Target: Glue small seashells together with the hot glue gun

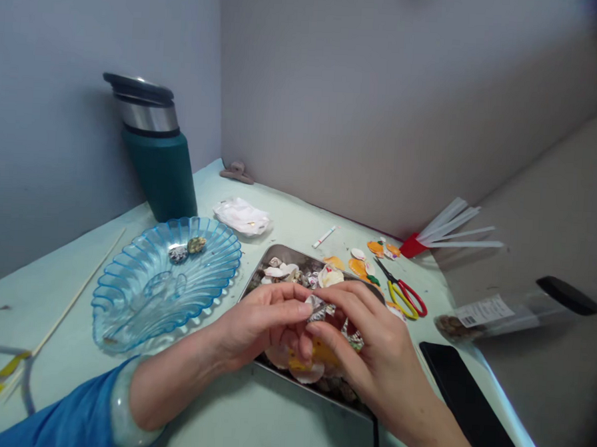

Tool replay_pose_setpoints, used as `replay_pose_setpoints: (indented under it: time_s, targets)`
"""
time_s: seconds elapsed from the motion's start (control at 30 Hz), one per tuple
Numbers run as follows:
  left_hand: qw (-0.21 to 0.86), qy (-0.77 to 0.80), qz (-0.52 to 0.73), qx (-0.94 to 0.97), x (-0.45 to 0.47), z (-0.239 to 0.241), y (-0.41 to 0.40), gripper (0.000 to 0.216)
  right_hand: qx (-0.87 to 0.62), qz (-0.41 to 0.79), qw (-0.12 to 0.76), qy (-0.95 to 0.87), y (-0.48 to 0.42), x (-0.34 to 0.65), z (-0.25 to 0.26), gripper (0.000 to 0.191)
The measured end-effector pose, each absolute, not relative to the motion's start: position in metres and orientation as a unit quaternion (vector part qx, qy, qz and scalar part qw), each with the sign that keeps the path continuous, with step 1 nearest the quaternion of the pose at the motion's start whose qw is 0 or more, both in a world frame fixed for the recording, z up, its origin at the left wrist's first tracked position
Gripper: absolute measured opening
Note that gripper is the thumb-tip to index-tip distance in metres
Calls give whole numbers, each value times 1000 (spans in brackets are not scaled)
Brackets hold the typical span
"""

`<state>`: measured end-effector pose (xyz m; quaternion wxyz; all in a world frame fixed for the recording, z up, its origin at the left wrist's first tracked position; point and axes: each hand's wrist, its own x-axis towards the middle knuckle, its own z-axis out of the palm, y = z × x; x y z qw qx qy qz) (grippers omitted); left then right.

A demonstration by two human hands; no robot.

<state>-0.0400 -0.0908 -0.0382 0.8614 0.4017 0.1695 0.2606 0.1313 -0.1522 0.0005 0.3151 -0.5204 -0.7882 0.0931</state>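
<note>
The left hand (pixel 261 320) and right hand (pixel 375 334) meet, thumbs and fingertips pinched closely on one small grey-and-white patterned shell (pixel 318 308), above a metal tray (pixel 314 392). That single tray is filled with shells, white, orange and dark, too many and too hidden to count. Left of it sits one blue scalloped dish (pixel 140 268) with two small speckled pieces: one grey (pixel 178 254), one brownish (pixel 196 245). Right of the tray lies one pair of scissors (pixel 405 297); beyond, one clear container (pixel 524 317) holds brown bits. One red holder (pixel 413 245) carries at least four whitish strips (pixel 449 221). Behind the dish stands one teal tumbler (pixel 161 169), its contents hidden.
</note>
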Motion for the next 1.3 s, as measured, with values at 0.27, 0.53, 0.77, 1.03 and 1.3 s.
replay_pose_setpoints:
  time_s: [0.27,0.53,0.77,1.03,1.3]
  targets:
    - [763,280,347,468,-40,-34,-89,30,-542,77,294,-784,-153,133,0,22]
    - [656,300,382,577,-38,-28,-91,21,-589,83,253,-763,-153,133,-3,26]
    - [599,327,390,618,-38,-26,-95,15,-569,74,267,-775,-153,131,0,28]
    - [610,327,390,608,-37,-27,-96,16,-557,57,266,-784,-154,132,-2,29]
    - [529,331,386,679,-40,-26,-94,15,-544,100,281,-784,-152,134,-2,28]
